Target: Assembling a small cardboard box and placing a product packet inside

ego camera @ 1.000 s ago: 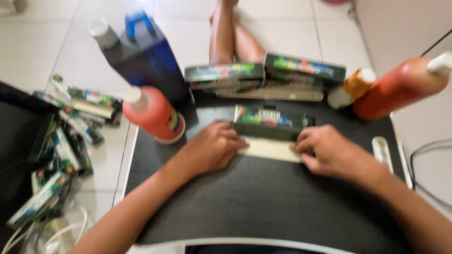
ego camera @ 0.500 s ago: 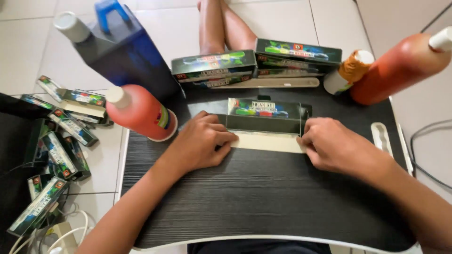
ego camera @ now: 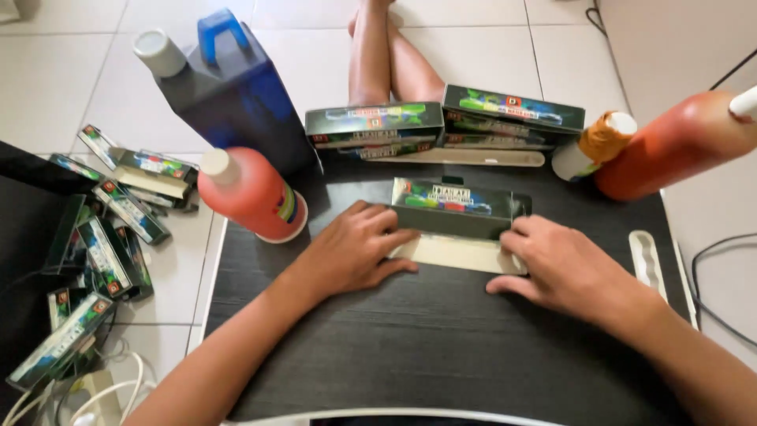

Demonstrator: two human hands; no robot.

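Note:
A long dark-green carton (ego camera: 456, 207) with a colourful printed face lies on the black lap table (ego camera: 441, 347), its pale flap (ego camera: 453, 254) folded out toward me. My left hand (ego camera: 355, 251) presses on the carton's left end and the flap. My right hand (ego camera: 564, 268) holds the right end, fingers curled over the flap's corner. Both hands rest flat on the tabletop.
Two more folded cartons (ego camera: 377, 126) (ego camera: 512, 117) stand at the table's far edge. A red bottle (ego camera: 251, 193) and a dark blue jug (ego camera: 229, 87) stand left; an orange bottle (ego camera: 678, 146) and a small capped bottle (ego camera: 595, 142) right. Flat cartons (ego camera: 102, 229) litter the tiled floor. My bare legs (ego camera: 386, 55) stretch ahead.
The view has shifted closer and steadied. Both hands stay on the carton's ends, pressing the pale flap; the carton has barely moved.

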